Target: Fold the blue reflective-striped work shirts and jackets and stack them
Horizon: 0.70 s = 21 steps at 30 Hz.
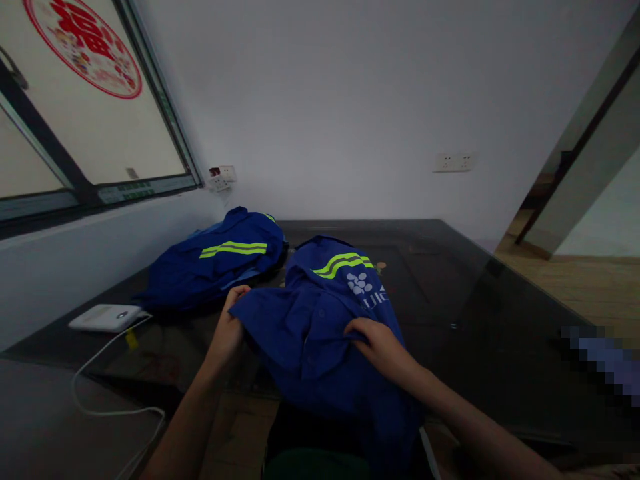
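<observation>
Blue cloth garment with yellow-green and grey reflective stripe, buttons and pale printed logo (pixel 320 333): lay partly on dark glossy table (pixel 450 293), lower part hanging over near edge toward us. Our left hand (pixel 234 319): fingers closed, gripped outer corner of cloth. Our right hand (pixel 376 341): thumb and fingers pinched fold below logo. Second blue garment, similarly striped (pixel 225 260): lay bunched on table, beyond and left of our left hand. White rounded flat device (pixel 107 318): lay beside it, white cable (pixel 87 411) attached. White double wall socket (pixel 453 162): we saw on pale wall behind.
</observation>
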Available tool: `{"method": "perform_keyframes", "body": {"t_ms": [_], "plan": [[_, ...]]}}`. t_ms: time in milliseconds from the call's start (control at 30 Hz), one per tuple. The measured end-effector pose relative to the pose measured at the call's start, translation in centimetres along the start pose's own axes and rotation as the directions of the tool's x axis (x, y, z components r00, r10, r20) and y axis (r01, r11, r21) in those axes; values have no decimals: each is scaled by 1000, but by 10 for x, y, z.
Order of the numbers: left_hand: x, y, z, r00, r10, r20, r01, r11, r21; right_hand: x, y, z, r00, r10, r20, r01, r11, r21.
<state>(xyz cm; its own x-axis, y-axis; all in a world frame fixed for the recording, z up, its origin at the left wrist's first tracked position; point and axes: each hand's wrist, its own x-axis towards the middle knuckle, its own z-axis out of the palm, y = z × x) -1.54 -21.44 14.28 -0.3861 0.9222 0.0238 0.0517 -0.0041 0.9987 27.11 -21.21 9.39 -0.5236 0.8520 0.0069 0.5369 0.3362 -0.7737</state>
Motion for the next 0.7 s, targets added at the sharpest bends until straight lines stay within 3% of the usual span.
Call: {"method": "perform_keyframes", "body": {"t_ms": [100,233,367,467,533,600,700], "plan": [[3,2,-7,995,52,90,-66,985,162,3,6,-21,994,7,-110,18,974,226],[6,11,-20,971,141,194,-204,910,361,4,13,-58,956,68,-285,38,936,351],[9,20,-34,947,261,185,-317,845,431,-3,25,-88,902,102,-420,60,933,355],[7,15,-42,944,317,91,-319,808,495,-10,33,-93,881,96,-462,39,961,274],[2,1,-46,976,211,44,-205,844,496,-14,36,-88,900,86,-427,5,978,207],[-4,-21,-49,999,17,41,-33,898,438,-17,38,-78,933,65,-354,-21,992,126],[-19,-51,-50,969,-241,45,218,930,296,-17,39,-64,970,30,-243,-32,999,-3]]}}
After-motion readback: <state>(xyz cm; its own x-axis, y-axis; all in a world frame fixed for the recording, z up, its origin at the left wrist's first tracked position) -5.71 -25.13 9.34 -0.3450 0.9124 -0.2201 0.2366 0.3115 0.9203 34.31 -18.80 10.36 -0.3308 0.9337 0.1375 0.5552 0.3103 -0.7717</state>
